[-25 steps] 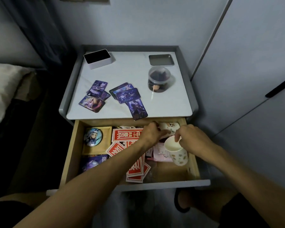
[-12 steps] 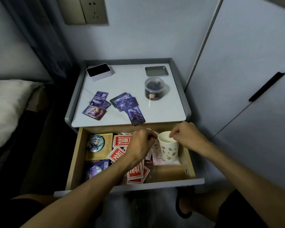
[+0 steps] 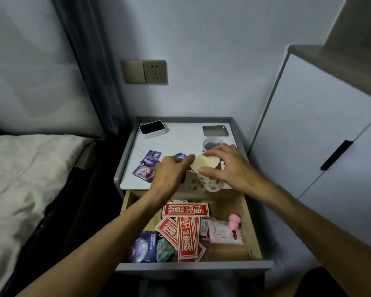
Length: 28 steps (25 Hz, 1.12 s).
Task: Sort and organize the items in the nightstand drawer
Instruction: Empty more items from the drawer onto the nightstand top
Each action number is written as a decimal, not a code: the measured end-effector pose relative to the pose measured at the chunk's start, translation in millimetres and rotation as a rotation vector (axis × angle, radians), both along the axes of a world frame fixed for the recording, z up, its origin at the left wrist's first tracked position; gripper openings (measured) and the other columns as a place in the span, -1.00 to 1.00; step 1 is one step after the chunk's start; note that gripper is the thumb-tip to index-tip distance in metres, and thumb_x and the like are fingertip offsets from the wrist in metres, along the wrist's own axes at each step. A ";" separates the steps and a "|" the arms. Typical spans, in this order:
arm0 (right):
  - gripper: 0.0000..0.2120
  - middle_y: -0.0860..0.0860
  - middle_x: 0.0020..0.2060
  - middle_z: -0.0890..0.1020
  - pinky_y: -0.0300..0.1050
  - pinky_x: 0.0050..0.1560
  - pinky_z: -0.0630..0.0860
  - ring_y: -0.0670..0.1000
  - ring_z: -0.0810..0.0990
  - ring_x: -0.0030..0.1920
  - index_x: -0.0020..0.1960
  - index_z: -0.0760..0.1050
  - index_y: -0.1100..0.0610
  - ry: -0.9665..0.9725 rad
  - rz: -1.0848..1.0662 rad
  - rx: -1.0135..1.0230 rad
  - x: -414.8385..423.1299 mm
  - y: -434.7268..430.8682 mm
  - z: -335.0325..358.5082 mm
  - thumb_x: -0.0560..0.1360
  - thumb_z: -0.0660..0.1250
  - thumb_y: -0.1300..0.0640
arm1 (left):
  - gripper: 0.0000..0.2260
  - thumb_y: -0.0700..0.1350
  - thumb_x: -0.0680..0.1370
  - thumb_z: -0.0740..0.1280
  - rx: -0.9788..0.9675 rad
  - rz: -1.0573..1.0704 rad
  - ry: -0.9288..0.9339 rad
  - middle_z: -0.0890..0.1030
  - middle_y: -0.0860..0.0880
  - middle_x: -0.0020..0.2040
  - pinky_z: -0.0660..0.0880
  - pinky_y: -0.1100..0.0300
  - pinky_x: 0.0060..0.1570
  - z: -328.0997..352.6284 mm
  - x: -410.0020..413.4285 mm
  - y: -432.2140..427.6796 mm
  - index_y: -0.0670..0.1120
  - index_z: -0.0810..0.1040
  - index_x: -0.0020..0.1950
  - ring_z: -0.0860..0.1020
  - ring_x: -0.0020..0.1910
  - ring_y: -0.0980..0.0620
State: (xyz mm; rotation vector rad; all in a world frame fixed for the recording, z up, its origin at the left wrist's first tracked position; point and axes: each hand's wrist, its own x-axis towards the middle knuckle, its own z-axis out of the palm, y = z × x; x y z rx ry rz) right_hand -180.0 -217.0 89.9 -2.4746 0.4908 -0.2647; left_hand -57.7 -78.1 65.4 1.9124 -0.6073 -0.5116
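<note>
Holding the paper cup point(image 3: 206, 165) up over the front edge of the counter point(image 3: 180, 138), just above the open drawer point(image 3: 251, 232), with the right grip point(image 3: 229, 166) pinching the rim and the left grip point(image 3: 171, 179) curled on its side. Could squash the thin rim if squeezed too hard, or slip loose and drop onto the red cards point(image 3: 185, 229) below. Might bump the little jar point(image 3: 210, 143) just behind, or land on the purple cards point(image 3: 151, 157), if put down without looking.

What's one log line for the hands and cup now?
left hand: grips paper cup | right hand: holds its rim | place: nightstand front edge | drawer: open, red cards inside
</note>
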 end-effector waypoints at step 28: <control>-0.28 0.08 0.37 0.42 -0.06 0.24 0.33 0.15 0.40 0.33 0.49 0.19 0.09 0.337 -0.096 -0.395 256.4 -272.3 -102.9 0.44 0.47 0.15 | -0.79 -0.34 0.54 0.34 -0.323 0.257 0.098 0.67 -0.10 0.01 0.62 0.04 0.03 -63.9 243.4 -165.6 -0.05 0.66 -0.10 0.66 -0.01 -0.07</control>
